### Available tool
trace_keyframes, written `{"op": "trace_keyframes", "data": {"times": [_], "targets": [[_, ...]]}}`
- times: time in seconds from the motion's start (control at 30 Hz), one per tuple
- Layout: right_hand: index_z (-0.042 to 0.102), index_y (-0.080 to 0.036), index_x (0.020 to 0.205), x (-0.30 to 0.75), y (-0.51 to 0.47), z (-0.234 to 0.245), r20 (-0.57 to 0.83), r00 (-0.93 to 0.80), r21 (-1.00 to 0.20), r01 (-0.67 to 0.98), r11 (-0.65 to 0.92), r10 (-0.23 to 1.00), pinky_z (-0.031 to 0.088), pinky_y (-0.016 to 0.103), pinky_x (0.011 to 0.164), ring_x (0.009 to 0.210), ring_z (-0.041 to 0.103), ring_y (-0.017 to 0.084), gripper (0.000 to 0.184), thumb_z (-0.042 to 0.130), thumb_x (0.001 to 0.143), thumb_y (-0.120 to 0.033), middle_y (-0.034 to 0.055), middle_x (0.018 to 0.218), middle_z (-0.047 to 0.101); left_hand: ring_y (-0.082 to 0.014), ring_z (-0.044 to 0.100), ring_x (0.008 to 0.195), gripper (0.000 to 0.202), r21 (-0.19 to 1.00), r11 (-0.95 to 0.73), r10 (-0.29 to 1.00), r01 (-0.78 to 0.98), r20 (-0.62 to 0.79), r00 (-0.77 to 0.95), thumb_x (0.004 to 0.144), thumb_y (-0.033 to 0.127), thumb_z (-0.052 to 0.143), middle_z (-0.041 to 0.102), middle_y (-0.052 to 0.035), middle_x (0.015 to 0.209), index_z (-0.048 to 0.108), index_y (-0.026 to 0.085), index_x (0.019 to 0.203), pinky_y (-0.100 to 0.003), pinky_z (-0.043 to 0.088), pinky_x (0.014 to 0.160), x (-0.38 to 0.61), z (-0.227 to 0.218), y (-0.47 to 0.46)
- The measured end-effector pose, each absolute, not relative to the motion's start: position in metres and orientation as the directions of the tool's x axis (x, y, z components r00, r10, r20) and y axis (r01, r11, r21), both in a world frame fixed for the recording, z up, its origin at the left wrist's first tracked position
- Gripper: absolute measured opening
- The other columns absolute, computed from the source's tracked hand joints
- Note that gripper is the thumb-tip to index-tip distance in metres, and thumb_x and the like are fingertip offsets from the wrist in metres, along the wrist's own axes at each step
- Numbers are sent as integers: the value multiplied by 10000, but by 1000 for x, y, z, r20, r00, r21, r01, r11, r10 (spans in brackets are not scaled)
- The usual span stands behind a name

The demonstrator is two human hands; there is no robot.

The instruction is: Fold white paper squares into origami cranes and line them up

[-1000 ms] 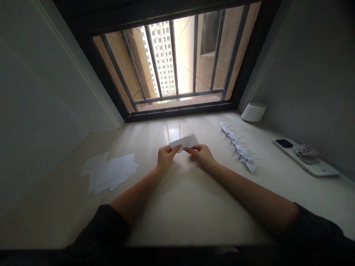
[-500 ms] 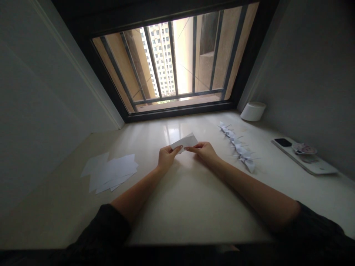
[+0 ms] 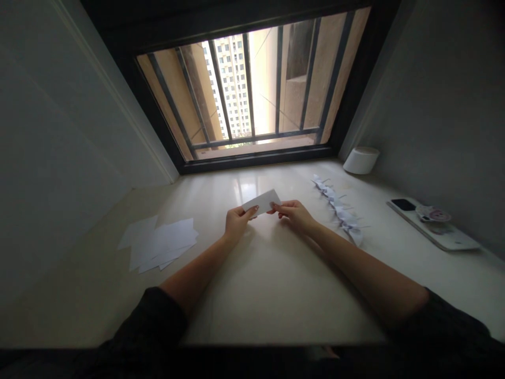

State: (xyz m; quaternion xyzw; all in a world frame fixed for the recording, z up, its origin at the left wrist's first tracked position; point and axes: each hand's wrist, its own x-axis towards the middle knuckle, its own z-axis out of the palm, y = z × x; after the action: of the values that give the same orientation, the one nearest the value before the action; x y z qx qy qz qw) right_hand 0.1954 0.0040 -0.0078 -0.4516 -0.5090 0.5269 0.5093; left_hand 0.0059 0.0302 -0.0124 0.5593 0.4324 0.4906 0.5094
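Note:
A small white piece of folded paper (image 3: pixel 262 202) is held above the pale surface, in the middle of the view. My left hand (image 3: pixel 237 221) pinches its left end, thumb on the near face. At its right end, my right hand (image 3: pixel 295 212) grips it between thumb and fingers. Parts of the fingers behind the paper are hidden. To the left lie several loose white paper sheets (image 3: pixel 168 239), overlapping. On the right, a row of folded paper pieces (image 3: pixel 335 202) with thin pointed ends runs toward the window.
A white phone (image 3: pixel 453 235) with a round grip on its back lies at the right by the wall. Beyond it stands a white round container (image 3: pixel 361 160). A dark-framed barred window (image 3: pixel 256 155) rises behind the pale counter (image 3: pixel 276 295).
My right thumb has shifted from the paper's lower middle edge to its right end. My left hand keeps its pinch, and the paper stays in nearly the same place.

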Motion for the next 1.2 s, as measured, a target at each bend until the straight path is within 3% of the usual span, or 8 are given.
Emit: {"op": "trace_keyframes", "data": {"times": [0.13,0.33,0.47,0.63,0.77,1.03,1.2], "targets": [[755,-161,737,195,3,-6,20,-112,-989,-151,3,993,396,284,633,691,560,159,382,670,688,-530,103,821,720,-173,626,693,393,995,-101,985,-21,103,137,637,445,737,715,-69,779,740,124,862,-290,490,654,4,-11,31],[742,-168,695,188,-3,-3,28,-98,-987,-158,12,995,396,275,600,645,548,145,423,630,699,-576,89,818,716,-148,598,644,365,991,-136,982,-1,135,132,665,440,712,703,-59,744,732,125,848,-273,461,618,4,-10,30],[731,-171,721,186,-2,-12,55,-52,-998,-34,54,997,355,266,497,491,471,109,461,571,728,-603,59,735,699,-174,614,724,380,989,-130,980,-69,139,142,655,440,714,707,-69,819,723,129,873,-294,481,661,4,-8,30],[724,-171,770,186,0,-19,247,-24,-946,212,247,969,414,266,574,658,589,170,373,605,731,-523,57,768,706,-154,592,644,357,986,-165,979,3,163,120,671,465,687,678,-47,711,715,133,800,-275,447,603,2,-7,30],[730,-169,775,183,-3,-18,236,-106,-912,318,258,966,355,249,477,521,532,132,352,605,738,-497,49,753,708,-154,587,667,361,988,-155,982,-5,155,107,678,483,672,672,-39,727,699,142,795,-272,445,607,2,-7,31],[735,-179,745,182,-2,-19,251,3,-952,183,246,968,430,277,617,716,629,199,330,655,705,-496,57,766,725,-167,612,740,308,986,-165,961,31,153,230,656,443,714,696,-51,778,708,162,782,-279,445,687,3,-10,31],[739,-171,751,180,-3,-18,255,-13,-938,238,251,967,366,260,517,580,562,157,379,649,695,-535,54,710,709,-163,603,711,275,978,-187,953,91,158,256,663,437,707,705,-51,765,728,168,721,-287,441,695,3,-15,32]]}}
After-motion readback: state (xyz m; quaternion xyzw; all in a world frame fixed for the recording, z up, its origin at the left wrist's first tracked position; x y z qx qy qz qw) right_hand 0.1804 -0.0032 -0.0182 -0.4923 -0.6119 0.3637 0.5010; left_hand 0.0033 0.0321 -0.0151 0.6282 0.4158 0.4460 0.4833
